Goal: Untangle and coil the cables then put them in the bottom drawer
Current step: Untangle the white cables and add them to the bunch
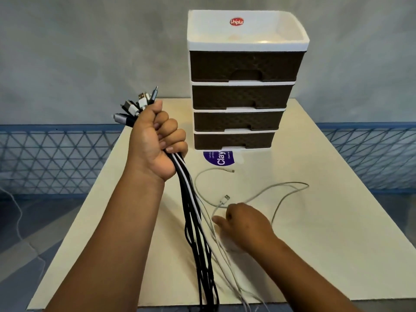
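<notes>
Left hand (155, 140) raised above the desk (315, 233), forearm angled up, fist closed tight round a bundle of cables (198, 233). Plug ends (140, 102) fanned out above the thumb; black and white cords hanging straight down past the desk's near edge. Right hand (244, 224) low on the desk, palm down, fingers curled onto a loose white cable (279, 194), seemingly pinching it beside its USB plug. Loops of that cable sprawled flat on the desk toward the right. Behind, a four-drawer unit (243, 86) standing upright on the desk, bottom drawer (234, 140) closed, purple sticker (219, 157) just before it.
</notes>
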Demonstrator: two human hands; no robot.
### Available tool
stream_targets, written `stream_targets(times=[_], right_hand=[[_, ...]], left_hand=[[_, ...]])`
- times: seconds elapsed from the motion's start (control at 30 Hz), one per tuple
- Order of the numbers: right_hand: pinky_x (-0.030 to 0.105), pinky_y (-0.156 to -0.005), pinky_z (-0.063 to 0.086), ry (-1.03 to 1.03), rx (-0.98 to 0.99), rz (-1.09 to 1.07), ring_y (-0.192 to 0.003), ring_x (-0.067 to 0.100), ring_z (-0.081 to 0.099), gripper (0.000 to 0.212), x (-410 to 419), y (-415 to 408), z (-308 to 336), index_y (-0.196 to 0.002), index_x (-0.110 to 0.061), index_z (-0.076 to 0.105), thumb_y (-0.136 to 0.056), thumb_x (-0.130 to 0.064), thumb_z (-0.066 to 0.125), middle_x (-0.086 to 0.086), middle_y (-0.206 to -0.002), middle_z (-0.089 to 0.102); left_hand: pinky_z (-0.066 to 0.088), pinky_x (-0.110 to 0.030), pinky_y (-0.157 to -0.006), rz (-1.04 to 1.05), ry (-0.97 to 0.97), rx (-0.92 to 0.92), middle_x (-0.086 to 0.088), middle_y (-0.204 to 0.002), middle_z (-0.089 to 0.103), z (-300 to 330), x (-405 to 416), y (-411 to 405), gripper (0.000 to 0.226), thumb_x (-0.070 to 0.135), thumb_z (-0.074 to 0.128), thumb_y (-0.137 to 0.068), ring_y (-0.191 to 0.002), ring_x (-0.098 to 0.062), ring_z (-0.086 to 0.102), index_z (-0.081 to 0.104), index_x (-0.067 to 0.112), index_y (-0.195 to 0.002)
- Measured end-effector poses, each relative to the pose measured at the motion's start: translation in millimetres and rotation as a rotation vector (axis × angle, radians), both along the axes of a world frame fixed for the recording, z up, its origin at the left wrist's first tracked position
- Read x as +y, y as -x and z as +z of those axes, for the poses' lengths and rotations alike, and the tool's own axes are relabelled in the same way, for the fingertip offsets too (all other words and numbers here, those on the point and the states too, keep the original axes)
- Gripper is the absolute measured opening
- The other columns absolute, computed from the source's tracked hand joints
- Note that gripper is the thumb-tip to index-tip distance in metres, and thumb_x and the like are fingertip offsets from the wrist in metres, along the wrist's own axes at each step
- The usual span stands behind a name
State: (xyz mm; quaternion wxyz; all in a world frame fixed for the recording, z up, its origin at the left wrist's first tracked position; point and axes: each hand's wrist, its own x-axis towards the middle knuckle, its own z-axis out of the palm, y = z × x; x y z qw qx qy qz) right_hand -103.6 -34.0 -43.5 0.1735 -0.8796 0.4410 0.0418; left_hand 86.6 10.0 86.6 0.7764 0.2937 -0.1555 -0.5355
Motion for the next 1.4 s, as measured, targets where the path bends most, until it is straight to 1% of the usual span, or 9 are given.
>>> stream_targets(times=[0.13,0.3,0.47,0.6,0.7,0.8,0.93,1.23,1.4], right_hand=[[0.028,-0.063,0.032,0.083,-0.063,0.036,-0.095,0.025,0.058,0.022,14,-24,-13,-0.105,-0.014,0.054,-0.095,-0.032,0.047,0.005,-0.110,0.057],[0.021,-0.049,0.029,-0.058,-0.153,-0.171,-0.066,0.016,0.049,0.009,3,-26,-23,-0.078,-0.014,0.051,-0.085,-0.018,0.048,-0.003,-0.076,0.055],[0.029,-0.053,0.050,-0.682,-0.907,-0.468,-0.051,0.016,0.059,0.012,-18,-29,32,-0.091,-0.006,0.059,-0.098,-0.006,0.048,0.007,-0.073,0.068],[0.025,-0.049,0.046,-0.566,-1.232,-0.289,-0.050,0.016,0.056,0.009,-10,-48,91,-0.096,-0.010,0.058,-0.099,-0.006,0.051,0.004,-0.073,0.068],[0.023,-0.047,0.046,-0.442,-1.210,-0.176,-0.048,0.011,0.057,0.009,-1,-65,107,-0.098,-0.013,0.060,-0.098,-0.007,0.053,0.002,-0.072,0.066],[0.023,-0.049,0.047,-0.270,-1.128,-0.154,-0.052,0.008,0.061,0.012,7,-71,104,-0.096,-0.024,0.061,-0.097,-0.014,0.055,-0.005,-0.072,0.067],[0.033,-0.054,0.055,-0.142,-0.975,-0.052,-0.058,0.010,0.063,0.010,17,-60,93,-0.089,-0.028,0.055,-0.095,-0.022,0.059,-0.006,-0.071,0.065],[0.027,-0.062,0.049,-0.657,-0.970,-0.037,-0.057,0.016,0.057,0.045,45,2,27,-0.076,-0.009,0.057,-0.091,-0.050,0.051,0.005,-0.057,0.056],[0.030,-0.070,0.048,-0.848,-0.990,-0.064,-0.065,0.020,0.058,0.044,64,39,5,-0.081,-0.008,0.065,-0.094,-0.047,0.048,0.008,-0.064,0.058]], left_hand=[[0.020,-0.015,-0.033,-0.008,-0.041,0.031,0.008,-0.039,0.026,-13,-12,-11,0.060,0.050,0.043,-0.099,-0.032,-0.004,0.023,0.036,0.022,-0.047],[0.018,-0.015,-0.032,-0.022,-0.077,0.072,0.008,-0.040,0.024,-31,-19,-25,0.059,0.056,0.044,-0.097,-0.032,-0.004,0.022,0.034,0.022,-0.049],[0.013,-0.015,-0.035,-0.021,-0.161,0.054,0.008,-0.042,0.021,-41,-22,-27,0.049,0.042,0.060,-0.090,-0.033,-0.003,0.019,0.034,0.023,-0.053],[0.015,-0.015,-0.038,-0.029,-0.186,-0.007,0.008,-0.047,0.023,-43,-25,-14,0.039,0.057,0.066,-0.074,-0.036,-0.003,0.020,0.057,0.019,-0.073],[0.021,-0.013,-0.034,-0.068,-0.163,-0.139,0.004,-0.052,0.039,-44,-23,4,0.060,0.071,0.059,-0.067,-0.035,-0.002,0.027,0.064,0.015,-0.089],[0.028,-0.014,-0.038,-0.090,-0.203,-0.310,-0.004,-0.062,0.050,-40,-17,23,0.054,0.071,0.059,-0.064,-0.042,-0.010,0.039,0.072,0.019,-0.074],[0.041,-0.020,-0.045,0.007,-0.251,-0.167,0.006,-0.048,0.047,-39,-12,25,0.046,0.044,0.061,-0.092,-0.040,-0.008,0.047,0.045,0.020,-0.056],[0.024,-0.019,-0.039,0.022,-0.091,-0.024,0.006,-0.050,0.024,-39,3,16,0.049,0.046,0.046,-0.099,-0.042,-0.006,0.021,0.032,0.021,-0.059],[0.050,-0.028,-0.066,0.050,-0.020,0.010,0.002,-0.065,0.048,-32,17,30,0.050,0.050,0.042,-0.100,-0.070,-0.012,0.059,0.035,0.021,-0.060]])
